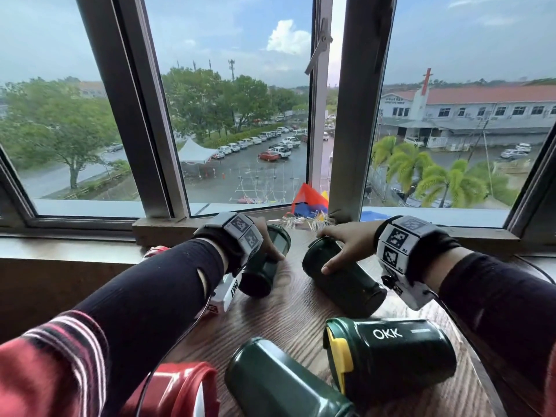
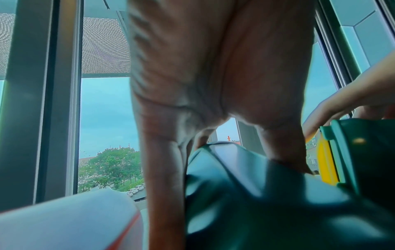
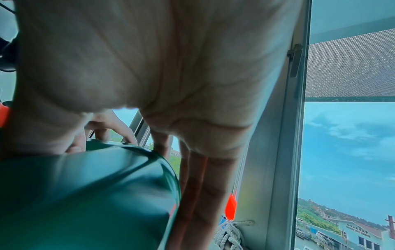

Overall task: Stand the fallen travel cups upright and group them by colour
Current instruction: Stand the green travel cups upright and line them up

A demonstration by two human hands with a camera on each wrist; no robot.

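Note:
Several dark green travel cups lie on their sides on the wooden table (image 1: pixel 288 314). My left hand (image 1: pixel 264 236) grips the far-left green cup (image 1: pixel 261 272) from above, its thumb (image 2: pixel 284 145) pressing on the cup's wall (image 2: pixel 256 203). Beside it, my right hand (image 1: pixel 352 245) grips a second green cup (image 1: pixel 349 284), fingers (image 3: pixel 196 194) curled down over its rim end (image 3: pixel 85 194). Nearer me lie a green cup with a yellow lid tab and "OKK" lettering (image 1: pixel 397 356) and another green cup (image 1: pixel 279 386). A red and white cup (image 1: pixel 180 392) lies at the bottom edge.
A white cup with a red stripe (image 2: pixel 74 219) lies left of my left hand, mostly hidden behind my forearm in the head view. The window sill (image 1: pixel 168 227) and window frame (image 1: pixel 355 115) close off the far side. Coloured flags and string (image 1: pixel 310 206) sit on the sill.

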